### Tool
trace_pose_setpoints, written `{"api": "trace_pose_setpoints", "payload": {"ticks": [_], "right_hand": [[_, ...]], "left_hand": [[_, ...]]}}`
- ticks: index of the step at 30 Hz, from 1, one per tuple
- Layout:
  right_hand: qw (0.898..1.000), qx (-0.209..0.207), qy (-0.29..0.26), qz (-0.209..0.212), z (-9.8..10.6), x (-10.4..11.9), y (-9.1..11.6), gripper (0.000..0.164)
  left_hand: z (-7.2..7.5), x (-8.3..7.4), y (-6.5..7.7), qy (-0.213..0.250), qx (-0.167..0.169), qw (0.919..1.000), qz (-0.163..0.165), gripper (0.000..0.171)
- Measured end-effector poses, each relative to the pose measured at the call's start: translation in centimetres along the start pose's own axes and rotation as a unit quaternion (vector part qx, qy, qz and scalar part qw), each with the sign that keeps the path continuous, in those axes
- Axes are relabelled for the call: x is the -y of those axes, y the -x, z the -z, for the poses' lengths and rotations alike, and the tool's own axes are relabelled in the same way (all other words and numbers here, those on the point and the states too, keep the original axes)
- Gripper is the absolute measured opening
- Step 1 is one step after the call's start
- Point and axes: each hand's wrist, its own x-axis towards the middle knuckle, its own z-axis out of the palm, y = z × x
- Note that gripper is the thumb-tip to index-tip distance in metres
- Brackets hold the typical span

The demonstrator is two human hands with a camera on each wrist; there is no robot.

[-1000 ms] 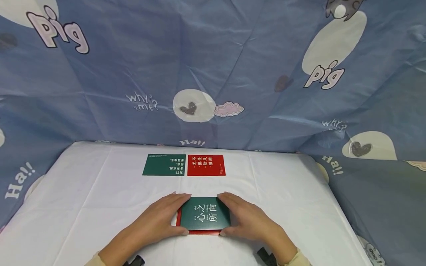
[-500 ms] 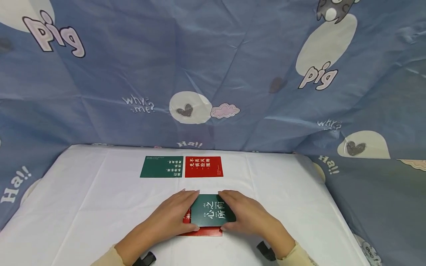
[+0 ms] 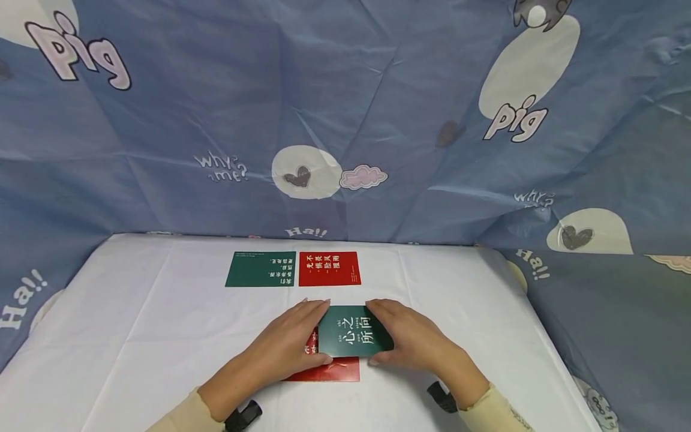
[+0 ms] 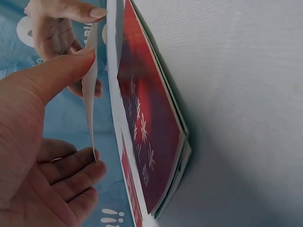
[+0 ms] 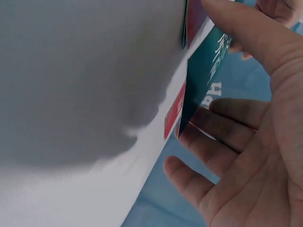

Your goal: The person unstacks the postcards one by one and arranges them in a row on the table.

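A green card (image 3: 353, 332) with white Chinese lettering is held between both hands, raised off a small stack topped by a red card (image 3: 337, 370). My left hand (image 3: 286, 342) grips its left end, thumb at the near edge and fingertips at the far edge. At the right end my right hand (image 3: 412, 337) grips it the same way. In the left wrist view the green card (image 4: 89, 99) appears nearly edge-on, apart from the red-topped stack (image 4: 149, 113). The right wrist view shows its lettered side (image 5: 201, 71) beside the right fingers.
Farther back on the white tabletop (image 3: 162, 336) lie another green card (image 3: 256, 270) and a red card (image 3: 329, 268), side by side. Behind the table hangs a blue printed cloth (image 3: 227, 90). Black straps (image 3: 244, 415) show at the wrists.
Both hands have lifted the green card off the stack and carried it rightward and slightly away. More of the red card beneath now shows.
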Motion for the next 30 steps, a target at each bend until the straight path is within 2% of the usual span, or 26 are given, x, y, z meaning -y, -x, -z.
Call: {"api": "trace_pose_setpoints", "payload": {"ticks": [7, 15, 23, 30], "right_hand": [[1.0, -0.017, 0.001, 0.001, 0.7, -1.0, 0.3, 0.098], [1.0, -0.022, 0.006, -0.008, 1.9, -2.6, 0.2, 0.096], [0.999, -0.006, 0.005, -0.043, 2.2, -4.6, -0.3, 0.097], [0.997, 0.023, -0.012, -0.071, 2.7, -6.4, -0.9, 0.097]], "left_hand": [[-0.3, -0.4, -1.3, 0.007, 0.009, 0.9999, -0.007, 0.098], [-0.6, -1.1, -3.9, -0.009, -0.006, 0.9994, -0.032, 0.099], [-1.2, -1.6, -6.6, -0.017, 0.002, 0.9994, -0.029, 0.098], [-1.9, -1.8, -9.1, -0.03, 0.009, 0.9987, -0.04, 0.097]]}}
